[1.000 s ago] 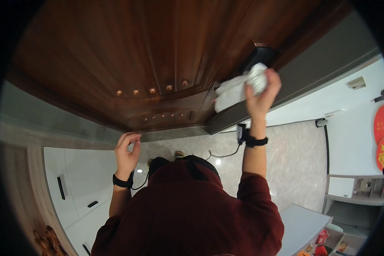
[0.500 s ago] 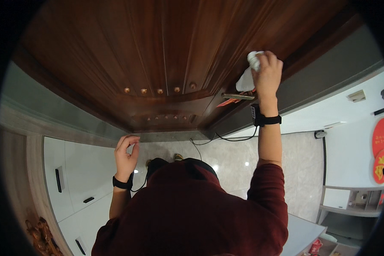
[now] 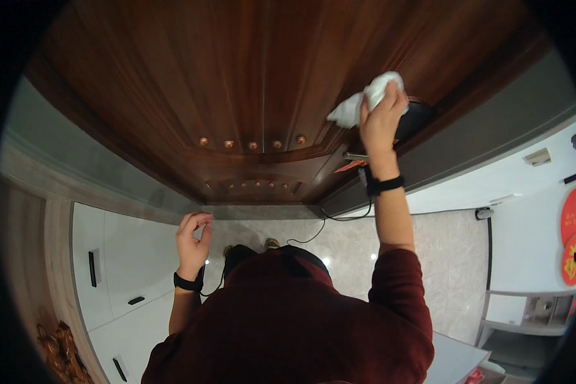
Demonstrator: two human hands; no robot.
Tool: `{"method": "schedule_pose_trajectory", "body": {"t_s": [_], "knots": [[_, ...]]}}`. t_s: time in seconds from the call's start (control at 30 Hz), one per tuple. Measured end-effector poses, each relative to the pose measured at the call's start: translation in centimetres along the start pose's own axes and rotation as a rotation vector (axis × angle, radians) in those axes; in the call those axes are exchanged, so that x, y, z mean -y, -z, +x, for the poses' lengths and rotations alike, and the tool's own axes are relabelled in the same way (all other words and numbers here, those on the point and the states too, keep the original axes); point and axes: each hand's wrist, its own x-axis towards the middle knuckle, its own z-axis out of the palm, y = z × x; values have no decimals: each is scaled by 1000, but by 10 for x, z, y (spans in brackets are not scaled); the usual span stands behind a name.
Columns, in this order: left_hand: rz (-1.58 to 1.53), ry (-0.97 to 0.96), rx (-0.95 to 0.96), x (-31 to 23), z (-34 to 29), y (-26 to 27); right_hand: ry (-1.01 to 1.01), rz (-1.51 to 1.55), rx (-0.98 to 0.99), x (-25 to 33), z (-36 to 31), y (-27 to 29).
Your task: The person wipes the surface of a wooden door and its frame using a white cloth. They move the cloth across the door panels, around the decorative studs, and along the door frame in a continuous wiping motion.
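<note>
My right hand is closed on a white cloth, which it presses against a dark brown wooden door. One loose corner of the cloth trails to the left of my fingers. Behind my hand a black lock plate partly shows. Just below it are the metal door handle and something red hanging there. My left hand hangs low beside the door's foot, fingers loosely curled, thumb apart, with nothing seen in it. Both wrists wear black straps with cables.
White cabinets with black handles stand on the left, near a brown carved ornament. Grey door frame borders the door. A thin black cable runs over the tiled floor. Red round decorations hang on the right wall.
My right hand has moved left with the cloth, uncovering the black lock plate. More of the cloth is spread out now. My left hand stays low with much the same curl.
</note>
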Motion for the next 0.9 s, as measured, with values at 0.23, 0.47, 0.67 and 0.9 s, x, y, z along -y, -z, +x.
{"method": "schedule_pose_trajectory", "body": {"t_s": [0.23,0.47,0.67,0.9], "knots": [[65,-17,90,-7,8,-3,-107,212,351,7,-33,37],[31,-55,97,-16,23,-19,133,85,-25,36,79,12],[27,-21,22,-5,10,-9,346,191,326,71,-50,-62],[91,22,-59,5,-4,11,140,460,526,87,-66,-54]]}}
